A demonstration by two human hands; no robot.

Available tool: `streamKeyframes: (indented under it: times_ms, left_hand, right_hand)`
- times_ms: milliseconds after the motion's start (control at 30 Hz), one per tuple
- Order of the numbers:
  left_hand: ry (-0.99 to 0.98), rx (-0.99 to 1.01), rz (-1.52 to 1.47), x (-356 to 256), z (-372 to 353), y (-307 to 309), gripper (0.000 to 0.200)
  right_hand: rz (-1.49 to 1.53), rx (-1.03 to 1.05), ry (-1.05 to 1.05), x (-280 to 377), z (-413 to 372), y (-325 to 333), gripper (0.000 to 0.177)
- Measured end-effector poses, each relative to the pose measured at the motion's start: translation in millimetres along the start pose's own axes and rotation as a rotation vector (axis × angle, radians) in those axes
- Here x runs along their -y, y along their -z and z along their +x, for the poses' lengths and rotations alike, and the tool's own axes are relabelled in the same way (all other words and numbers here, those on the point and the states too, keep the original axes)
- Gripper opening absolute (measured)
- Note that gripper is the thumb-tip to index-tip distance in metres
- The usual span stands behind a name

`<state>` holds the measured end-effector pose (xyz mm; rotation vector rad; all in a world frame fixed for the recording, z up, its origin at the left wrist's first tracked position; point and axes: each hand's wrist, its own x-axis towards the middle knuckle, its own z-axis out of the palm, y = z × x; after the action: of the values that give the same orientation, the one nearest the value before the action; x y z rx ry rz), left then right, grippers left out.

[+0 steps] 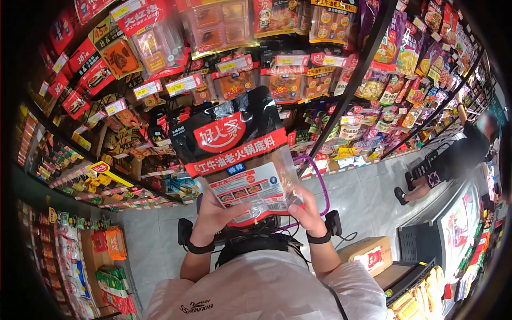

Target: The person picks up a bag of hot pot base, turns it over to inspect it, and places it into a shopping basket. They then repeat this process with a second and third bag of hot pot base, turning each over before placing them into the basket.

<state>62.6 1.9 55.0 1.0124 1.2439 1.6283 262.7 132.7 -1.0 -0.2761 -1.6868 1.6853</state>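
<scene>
Head view: flat glossy plastic pouch (234,144), black top, red label, clear lower half, held upright before packed shelves (133,90). Left hand (213,216) grip closed on bottom-left edge; right hand (308,209) grip closed on bottom-right corner. Cardboard box (368,253) on tiled floor (368,197).

- A shop: a grocery aisle.
- Shelves (341,90) packed with bright food packets (277,21).
- Yellow price tags (184,84) along shelf edges.
- A shopper (453,160) reaches further down the aisle.

Bright, even light; strong fisheye, dark corners.
</scene>
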Motion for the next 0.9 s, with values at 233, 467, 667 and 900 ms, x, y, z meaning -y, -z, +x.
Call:
streamKeyframes:
  times_ms: [233,467,667,900]
  left_hand:
    - [-0.008,0.089,0.111,4.3,-3.5,9.8,0.046]
    - [0.086,0.083,0.014,-7.0,-4.6,3.8,0.045]
    - [0.082,0.028,0.004,-8.3,-10.1,1.6,0.041]
    - [-0.020,0.019,0.023,-7.2,-11.6,1.6,0.037]
  right_hand:
    - [-0.295,0.045,0.085,22.4,17.8,-9.1,0.031]
    - [-0.343,0.073,0.075,27.8,20.6,-15.9,0.016]
    - [-0.261,0.048,0.056,27.5,17.1,-21.0,0.012]
    - [-0.191,0.046,0.001,33.1,16.8,-24.8,0.010]
